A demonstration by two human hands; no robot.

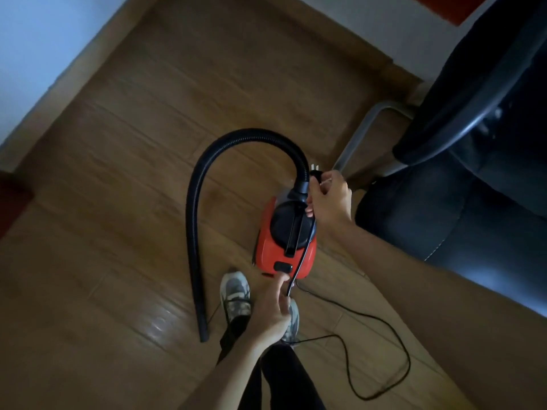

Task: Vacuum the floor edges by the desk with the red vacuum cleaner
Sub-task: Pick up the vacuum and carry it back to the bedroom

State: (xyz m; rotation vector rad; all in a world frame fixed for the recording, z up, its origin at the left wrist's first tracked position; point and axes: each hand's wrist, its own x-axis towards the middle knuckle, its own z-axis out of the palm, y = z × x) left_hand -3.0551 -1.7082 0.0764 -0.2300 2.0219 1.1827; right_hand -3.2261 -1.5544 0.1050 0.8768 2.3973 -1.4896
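A small red vacuum cleaner (270,247) with a black top and handle stands on the wooden floor (118,202). Its black ribbed hose (204,184) arcs up from the front and down to the left, its end resting on the floor. My right hand (328,199) grips the power plug (315,173), prongs pointing up, just above the vacuum's front. My left hand (273,312) pinches the black power cord (299,261) behind the vacuum. The cord runs taut between both hands over the vacuum body.
Loose cord (384,344) loops on the floor at lower right. A black office chair (473,179) with a metal leg frame (358,137) stands to the right. A wall and skirting board (74,75) run along the upper left. My shoes (235,294) stand right behind the vacuum.
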